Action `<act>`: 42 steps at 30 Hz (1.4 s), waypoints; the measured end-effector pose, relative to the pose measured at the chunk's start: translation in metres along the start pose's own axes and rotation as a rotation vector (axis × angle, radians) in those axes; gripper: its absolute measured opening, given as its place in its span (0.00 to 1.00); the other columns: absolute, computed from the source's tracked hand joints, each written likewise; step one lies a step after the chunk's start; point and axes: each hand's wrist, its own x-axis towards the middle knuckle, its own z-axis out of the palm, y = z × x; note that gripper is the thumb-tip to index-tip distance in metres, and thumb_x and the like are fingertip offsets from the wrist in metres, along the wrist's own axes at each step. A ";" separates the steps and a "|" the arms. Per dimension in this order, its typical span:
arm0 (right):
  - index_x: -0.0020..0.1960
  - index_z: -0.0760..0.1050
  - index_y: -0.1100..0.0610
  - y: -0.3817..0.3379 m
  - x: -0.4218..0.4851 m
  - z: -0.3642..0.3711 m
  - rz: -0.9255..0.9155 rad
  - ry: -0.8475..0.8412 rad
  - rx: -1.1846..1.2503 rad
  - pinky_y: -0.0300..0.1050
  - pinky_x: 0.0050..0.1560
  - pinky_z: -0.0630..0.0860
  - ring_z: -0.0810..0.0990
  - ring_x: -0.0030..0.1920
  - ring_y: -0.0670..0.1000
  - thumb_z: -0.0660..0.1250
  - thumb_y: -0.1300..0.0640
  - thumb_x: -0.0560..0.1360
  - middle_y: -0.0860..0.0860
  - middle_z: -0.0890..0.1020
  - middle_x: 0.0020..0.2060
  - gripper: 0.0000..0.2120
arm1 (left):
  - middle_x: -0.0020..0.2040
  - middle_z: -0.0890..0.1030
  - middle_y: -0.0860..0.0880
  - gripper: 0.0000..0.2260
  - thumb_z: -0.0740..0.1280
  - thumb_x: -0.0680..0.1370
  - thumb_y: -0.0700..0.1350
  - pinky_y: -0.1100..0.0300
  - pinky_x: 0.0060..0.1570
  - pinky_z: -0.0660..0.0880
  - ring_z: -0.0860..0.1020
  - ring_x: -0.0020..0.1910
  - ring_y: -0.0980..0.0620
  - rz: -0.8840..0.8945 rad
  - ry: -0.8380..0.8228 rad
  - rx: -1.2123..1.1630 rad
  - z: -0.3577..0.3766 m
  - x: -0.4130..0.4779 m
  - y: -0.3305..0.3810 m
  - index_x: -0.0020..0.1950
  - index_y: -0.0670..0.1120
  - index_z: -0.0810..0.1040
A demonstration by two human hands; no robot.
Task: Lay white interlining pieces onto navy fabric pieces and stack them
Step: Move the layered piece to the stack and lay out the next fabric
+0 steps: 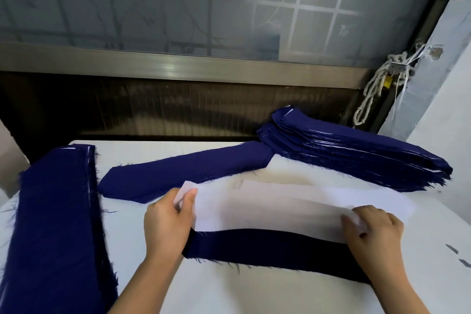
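Left hand and right hand are pinching 2 ends of the white interlining over the navy piece — uneven pull is risking a skewed lay.

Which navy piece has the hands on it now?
The flat navy fabric strip nearest the camera: the left hand and right hand are at its ends, holding the white interlining piece. The lone navy piece, left pile and right stack lie untouched.
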 end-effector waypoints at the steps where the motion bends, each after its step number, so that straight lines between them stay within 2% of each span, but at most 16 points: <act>1: 0.40 0.75 0.52 0.000 0.000 -0.003 0.105 0.013 0.081 0.54 0.55 0.65 0.70 0.42 0.53 0.65 0.55 0.75 0.47 0.77 0.36 0.05 | 0.28 0.74 0.44 0.20 0.68 0.78 0.55 0.51 0.31 0.73 0.74 0.30 0.43 -0.012 0.009 -0.018 -0.002 0.001 0.001 0.33 0.44 0.71; 4: 0.44 0.74 0.48 -0.003 0.001 -0.011 0.436 0.033 0.361 0.51 0.46 0.71 0.75 0.41 0.54 0.70 0.57 0.75 0.50 0.80 0.39 0.06 | 0.28 0.74 0.44 0.19 0.70 0.75 0.54 0.54 0.30 0.71 0.71 0.28 0.45 -0.049 -0.006 0.032 -0.008 0.004 0.000 0.33 0.43 0.72; 6: 0.48 0.73 0.45 -0.005 0.001 -0.019 0.549 0.073 0.475 0.47 0.39 0.71 0.78 0.38 0.53 0.70 0.58 0.74 0.52 0.80 0.40 0.10 | 0.27 0.71 0.43 0.20 0.71 0.73 0.53 0.56 0.29 0.65 0.67 0.27 0.47 -0.074 -0.061 0.104 -0.010 0.007 -0.001 0.34 0.38 0.70; 8: 0.49 0.72 0.41 -0.005 -0.002 -0.026 0.581 0.065 0.492 0.47 0.36 0.73 0.79 0.35 0.58 0.70 0.58 0.73 0.53 0.79 0.38 0.14 | 0.28 0.73 0.43 0.17 0.70 0.72 0.52 0.57 0.30 0.65 0.69 0.28 0.45 -0.090 -0.139 0.174 -0.012 0.007 0.000 0.34 0.39 0.72; 11: 0.50 0.71 0.41 -0.004 -0.011 -0.032 0.509 -0.055 0.359 0.52 0.41 0.76 0.81 0.34 0.58 0.69 0.59 0.71 0.52 0.81 0.34 0.15 | 0.28 0.76 0.49 0.10 0.67 0.72 0.49 0.59 0.29 0.68 0.75 0.31 0.49 -0.048 -0.204 0.291 -0.016 0.004 0.005 0.31 0.49 0.74; 15: 0.53 0.71 0.45 0.000 -0.018 -0.034 0.407 -0.045 0.249 0.53 0.42 0.73 0.78 0.34 0.56 0.68 0.59 0.74 0.50 0.79 0.32 0.12 | 0.30 0.76 0.49 0.11 0.64 0.73 0.47 0.57 0.33 0.74 0.76 0.34 0.50 0.057 -0.234 0.442 -0.016 0.003 0.006 0.31 0.49 0.72; 17: 0.53 0.72 0.46 0.003 -0.019 -0.033 0.413 0.026 0.307 0.49 0.44 0.71 0.78 0.37 0.54 0.67 0.58 0.76 0.49 0.80 0.34 0.10 | 0.31 0.78 0.49 0.11 0.65 0.76 0.49 0.54 0.36 0.76 0.77 0.35 0.49 0.037 -0.231 0.343 -0.016 0.006 0.005 0.33 0.49 0.74; 20: 0.54 0.71 0.46 0.004 -0.020 -0.033 0.456 0.117 0.408 0.35 0.41 0.69 0.79 0.41 0.53 0.66 0.56 0.76 0.49 0.81 0.37 0.09 | 0.31 0.78 0.46 0.16 0.69 0.77 0.51 0.50 0.38 0.75 0.77 0.35 0.45 -0.048 -0.192 0.123 -0.017 0.010 0.003 0.35 0.42 0.74; 22: 0.54 0.72 0.45 0.003 -0.021 -0.034 0.441 0.099 0.391 0.40 0.41 0.70 0.79 0.40 0.55 0.66 0.57 0.76 0.48 0.81 0.37 0.10 | 0.31 0.78 0.45 0.16 0.71 0.76 0.50 0.51 0.36 0.74 0.76 0.34 0.44 -0.066 -0.178 0.119 -0.019 0.012 0.001 0.35 0.41 0.75; 25: 0.51 0.73 0.47 0.000 -0.023 -0.037 0.424 0.052 0.319 0.47 0.42 0.72 0.78 0.37 0.55 0.67 0.59 0.75 0.50 0.80 0.35 0.10 | 0.33 0.79 0.42 0.17 0.71 0.75 0.54 0.51 0.35 0.74 0.77 0.35 0.42 -0.093 -0.221 0.246 -0.023 0.014 -0.002 0.37 0.40 0.77; 28: 0.50 0.73 0.51 -0.003 -0.024 -0.036 0.344 -0.040 0.116 0.53 0.39 0.73 0.77 0.33 0.59 0.67 0.61 0.74 0.51 0.78 0.27 0.08 | 0.31 0.77 0.50 0.15 0.67 0.74 0.56 0.58 0.31 0.69 0.76 0.33 0.50 -0.025 -0.223 0.522 -0.025 0.011 -0.001 0.36 0.46 0.76; 30: 0.49 0.74 0.54 -0.008 -0.024 -0.034 0.287 -0.045 -0.021 0.52 0.35 0.74 0.76 0.31 0.60 0.67 0.62 0.73 0.52 0.77 0.26 0.07 | 0.31 0.77 0.51 0.13 0.66 0.75 0.54 0.59 0.31 0.68 0.74 0.33 0.53 0.021 -0.212 0.574 -0.025 0.009 -0.001 0.35 0.48 0.75; 33: 0.50 0.76 0.59 -0.011 -0.024 -0.031 0.252 -0.042 -0.120 0.50 0.33 0.72 0.77 0.31 0.62 0.69 0.63 0.72 0.54 0.79 0.30 0.07 | 0.32 0.76 0.52 0.11 0.66 0.75 0.52 0.60 0.30 0.66 0.73 0.33 0.53 0.037 -0.189 0.581 -0.024 0.009 -0.002 0.36 0.48 0.75; 39: 0.50 0.75 0.60 -0.007 -0.023 -0.029 0.244 -0.024 -0.151 0.50 0.33 0.72 0.78 0.33 0.63 0.69 0.62 0.73 0.55 0.81 0.34 0.06 | 0.31 0.75 0.52 0.12 0.66 0.76 0.50 0.61 0.29 0.63 0.72 0.32 0.54 0.044 -0.169 0.601 -0.021 0.010 -0.004 0.33 0.50 0.72; 42: 0.51 0.75 0.61 -0.004 -0.023 -0.029 0.256 -0.031 -0.167 0.52 0.35 0.73 0.78 0.38 0.64 0.68 0.62 0.74 0.57 0.81 0.40 0.07 | 0.31 0.76 0.53 0.11 0.66 0.76 0.50 0.60 0.29 0.63 0.72 0.33 0.53 0.028 -0.180 0.612 -0.022 0.011 -0.005 0.35 0.50 0.74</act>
